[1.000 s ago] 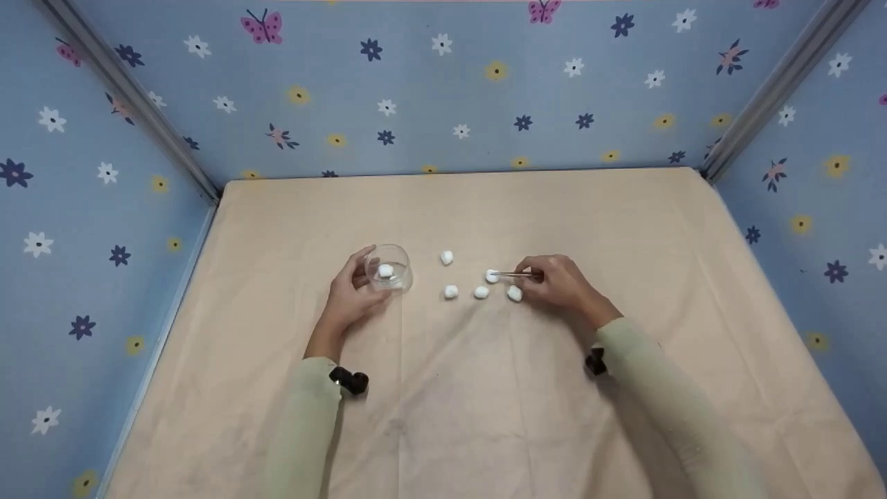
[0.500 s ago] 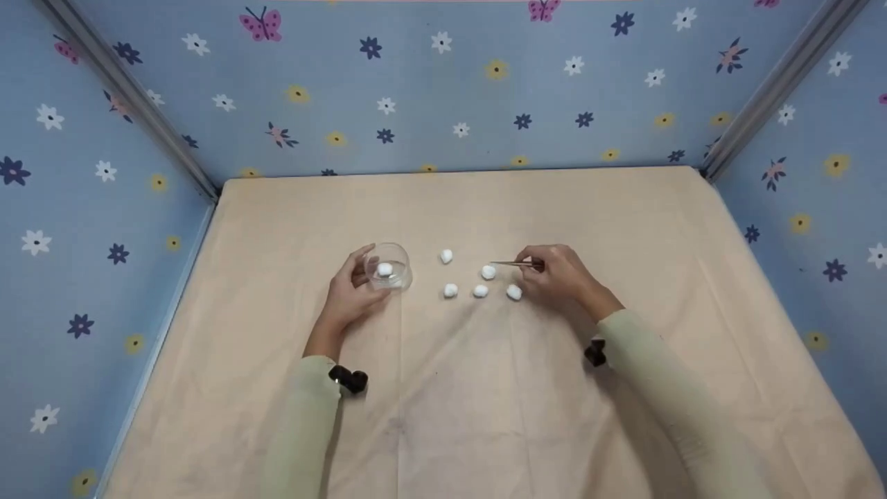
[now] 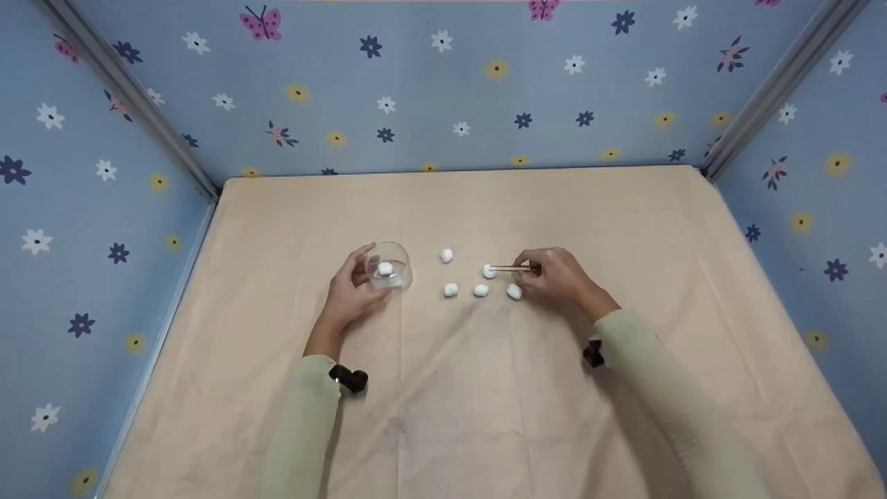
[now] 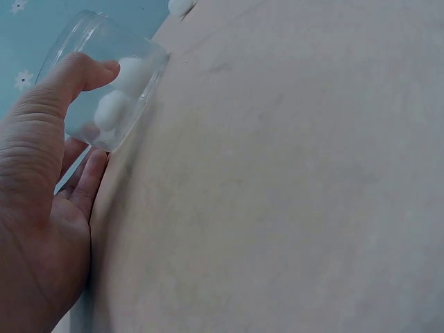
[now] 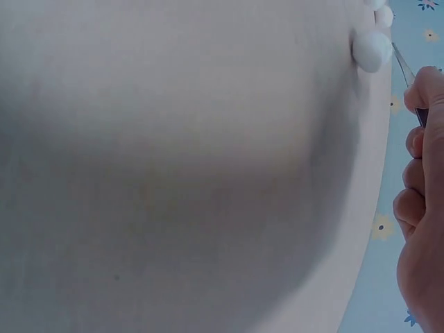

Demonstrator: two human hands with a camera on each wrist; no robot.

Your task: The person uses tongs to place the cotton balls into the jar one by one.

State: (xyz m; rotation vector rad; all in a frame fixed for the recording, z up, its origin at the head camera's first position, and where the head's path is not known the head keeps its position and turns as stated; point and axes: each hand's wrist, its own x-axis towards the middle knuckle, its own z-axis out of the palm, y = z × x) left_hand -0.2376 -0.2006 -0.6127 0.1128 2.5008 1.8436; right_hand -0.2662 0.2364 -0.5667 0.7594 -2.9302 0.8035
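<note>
My left hand (image 3: pixel 352 294) holds a clear jar (image 3: pixel 404 260) upright on the table, thumb and fingers around its wall. Inside the jar lies a white cotton ball (image 3: pixel 385 268); in the left wrist view two white shapes show through the plastic, the thumb (image 4: pixel 83 73) partly covering one. My right hand (image 3: pixel 558 274) pinches a pair of metal tweezers (image 3: pixel 511 268) pointing left. Their tips meet a cotton ball (image 3: pixel 489 273); whether they grip it I cannot tell. Close under that hand lies another cotton ball (image 3: pixel 514 292), seen large in the right wrist view (image 5: pixel 372 50).
Between jar and tweezers several more cotton balls lie apart, including a far one (image 3: pixel 446 256), a nearer one (image 3: pixel 450 290) and one to its right (image 3: pixel 480 291). A beige cloth (image 3: pixel 443 388) with creases covers the table. Flower-patterned walls (image 3: pixel 443 83) enclose the back and sides.
The tweezers rose off the cotton ball, which shifted slightly left and away, then came back down with their tips at it. My left hand and the jar stay in place.
</note>
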